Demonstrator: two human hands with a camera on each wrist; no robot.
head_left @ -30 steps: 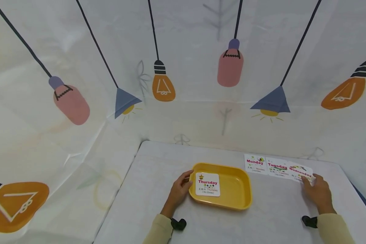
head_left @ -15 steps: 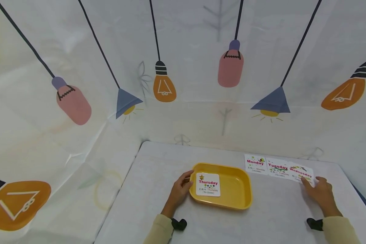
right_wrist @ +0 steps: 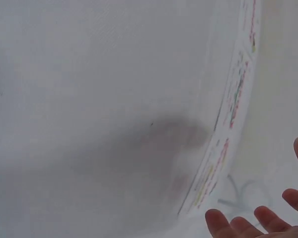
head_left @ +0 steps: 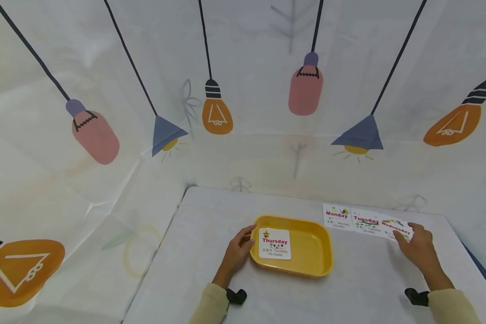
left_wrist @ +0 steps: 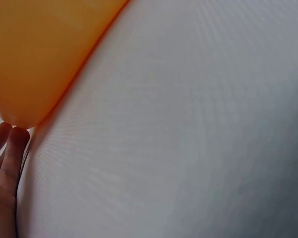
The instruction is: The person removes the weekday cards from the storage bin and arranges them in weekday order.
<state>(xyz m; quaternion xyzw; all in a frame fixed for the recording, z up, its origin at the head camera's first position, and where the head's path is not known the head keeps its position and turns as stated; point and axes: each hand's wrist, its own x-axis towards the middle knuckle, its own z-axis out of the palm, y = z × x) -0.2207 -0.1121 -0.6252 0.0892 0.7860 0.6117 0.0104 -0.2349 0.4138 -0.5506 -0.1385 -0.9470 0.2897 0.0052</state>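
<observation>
A yellow tray (head_left: 313, 247) lies on the table, with a white "Thursday" card (head_left: 274, 244) in its left part. My left hand (head_left: 236, 252) grips the tray's left rim. In the left wrist view, fingertips (left_wrist: 19, 136) touch the tray's edge (left_wrist: 49, 64). To the tray's right, a row runs "Monday" card (head_left: 337, 217), "Tuesday" card (head_left: 364, 222), "Wednesday" card (head_left: 394, 228). My right hand (head_left: 420, 247) is over the right end of the "Wednesday" card, partly covering it. The right wrist view shows its fingers (right_wrist: 218, 223) spread, with nothing between them.
The white table (head_left: 210, 225) meets a fabric backdrop (head_left: 259, 162) printed with hanging lamps and bulbs. Along the table's back edge the card row lies close to the backdrop. A black wrist strap (head_left: 236, 297) is on the left wrist, another strap (head_left: 416, 297) on the right.
My right hand shifted slightly right, off the "Wednesday" card's edge, then came back left and away from me over its right end. The left hand, tray and cards stay in place.
</observation>
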